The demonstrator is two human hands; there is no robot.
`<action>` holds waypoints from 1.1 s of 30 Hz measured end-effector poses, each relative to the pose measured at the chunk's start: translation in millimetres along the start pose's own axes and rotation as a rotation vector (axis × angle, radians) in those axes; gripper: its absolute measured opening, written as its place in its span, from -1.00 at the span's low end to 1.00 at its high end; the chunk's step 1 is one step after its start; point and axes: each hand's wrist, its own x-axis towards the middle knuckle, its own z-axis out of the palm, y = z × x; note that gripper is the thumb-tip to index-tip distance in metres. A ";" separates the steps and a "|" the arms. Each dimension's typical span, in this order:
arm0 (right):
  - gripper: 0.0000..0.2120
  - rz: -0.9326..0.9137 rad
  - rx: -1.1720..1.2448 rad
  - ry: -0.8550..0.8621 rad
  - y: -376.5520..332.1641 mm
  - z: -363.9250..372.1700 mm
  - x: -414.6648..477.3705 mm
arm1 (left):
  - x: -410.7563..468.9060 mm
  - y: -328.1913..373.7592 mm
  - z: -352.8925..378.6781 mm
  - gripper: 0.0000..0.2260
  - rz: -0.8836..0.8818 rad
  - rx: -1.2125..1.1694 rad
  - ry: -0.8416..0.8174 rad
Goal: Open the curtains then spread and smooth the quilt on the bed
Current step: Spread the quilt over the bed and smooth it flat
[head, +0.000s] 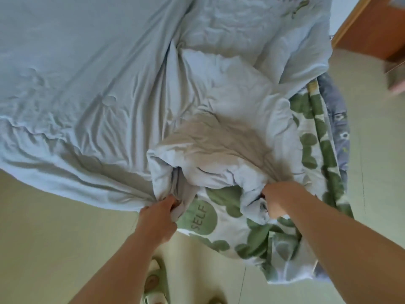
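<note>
Near edge of bed: quilt point(219, 132), pale blue face up, green-dot underside showing where near-right corner is folded back; bulk lies bunched centre-right, left part flatter. Left hand point(158, 216) closed on gathered edge. Right hand point(276, 200) fisted round bunched fold. We judge step as spreading (curtains out of view). Our advice: pull both grips toward near edge evenly, hands wide apart, lift slightly so fold rolls out instead of dragging. Slippers point(153, 281) on floor below.
</note>
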 end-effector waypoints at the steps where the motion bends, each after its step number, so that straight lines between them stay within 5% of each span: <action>1: -0.81 -0.019 0.076 -0.054 -1.5 -4.2 -4.7 | -2.3 -0.7 2.1 -0.68 -0.014 -0.032 0.014; 4: -0.50 -0.084 0.541 -0.018 -13.5 -18.7 -14.4 | -6.2 5.6 6.0 -0.71 -0.154 -0.237 0.183; 6: -0.10 -0.074 0.597 0.352 -24.1 -28.9 -7.5 | -0.4 12.8 0.9 -0.59 -0.307 -0.402 0.348; 8: 0.03 -0.132 0.488 0.585 -38.0 -30.0 5.0 | 10.5 12.9 -3.3 -0.31 -0.425 -0.462 0.380; 10: 0.00 -0.203 0.414 0.587 -55.7 -27.6 14.1 | 21.3 9.8 -5.7 -0.17 -0.495 -0.518 0.300; 14: -0.51 -0.321 0.323 0.506 -69.8 -17.2 16.5 | 24.9 18.6 -3.5 -0.73 -0.323 -0.273 0.085; 19: -0.82 -0.245 0.062 0.087 -46.0 27.7 -14.1 | -9.3 28.1 47.5 -0.95 -0.104 -0.140 -0.135; 24: -0.79 -0.106 0.096 -0.113 -23.3 53.8 -24.5 | -25.2 16.9 60.4 -0.80 -0.057 0.087 -0.107; 26: -0.62 -0.123 0.408 -0.068 -18.7 42.3 -18.1 | -24.6 18.7 57.5 -0.83 0.013 0.225 -0.026; 29: -0.44 -0.124 0.723 0.334 -9.7 25.6 -2.0 | -24.9 24.2 62.3 -0.70 0.052 0.278 0.147; 31: -0.29 -0.002 0.481 0.585 -1.2 22.5 9.4 | -24.0 28.2 67.3 -0.33 0.050 0.110 0.239; 33: -0.15 0.148 0.306 0.576 10.9 26.9 19.5 | -22.2 37.0 69.6 -0.16 0.082 -0.056 0.260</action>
